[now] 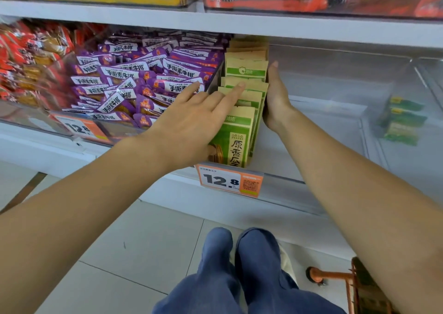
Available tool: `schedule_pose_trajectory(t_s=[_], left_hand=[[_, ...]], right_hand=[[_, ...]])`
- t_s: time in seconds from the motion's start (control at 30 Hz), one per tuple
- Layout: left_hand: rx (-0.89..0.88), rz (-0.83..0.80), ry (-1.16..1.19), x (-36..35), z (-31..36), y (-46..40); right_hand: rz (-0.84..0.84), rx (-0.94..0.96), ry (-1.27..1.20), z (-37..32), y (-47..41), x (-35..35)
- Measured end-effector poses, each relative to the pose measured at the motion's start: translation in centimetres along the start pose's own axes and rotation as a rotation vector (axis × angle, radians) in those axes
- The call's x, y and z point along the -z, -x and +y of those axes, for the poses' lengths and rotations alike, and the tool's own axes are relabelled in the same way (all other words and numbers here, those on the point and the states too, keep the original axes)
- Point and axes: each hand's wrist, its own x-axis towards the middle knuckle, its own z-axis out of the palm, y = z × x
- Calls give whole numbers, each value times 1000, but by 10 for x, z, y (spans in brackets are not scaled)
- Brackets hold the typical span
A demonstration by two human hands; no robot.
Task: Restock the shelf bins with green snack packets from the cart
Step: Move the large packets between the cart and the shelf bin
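Row of upright tan-and-green snack packets (239, 131) in a clear shelf bin (335, 112), left hand (191, 119) with fingers (236, 93) spread over their tops, right hand (275, 102) flat against the row's side.

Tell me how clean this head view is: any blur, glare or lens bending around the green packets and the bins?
Head view: the green packets between the left hand and right hand read fairly sharp; the wide lens bows the shelf edge; the clear bin shows soft, hazy reflections; the small green packs at far right look blurred; lighting is even, without hard shadows.
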Motion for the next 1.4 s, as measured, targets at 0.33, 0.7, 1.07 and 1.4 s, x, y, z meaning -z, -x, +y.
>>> schedule_pose_trajectory(t_s=[0.33,0.7,1.07,1.4], left_hand=[[44,279,-143,-18,6,-12],[20,159,-20,-8,11,-13],[64,16,-60,2,24,-6],[188,187,299,39,59,8]], right_hand=[[9,52,-115,-5,-3,4],[162,66,-42,8,5,-18],[106,-51,-33,0,5,-6],[159,75,663,-56,110,41]])
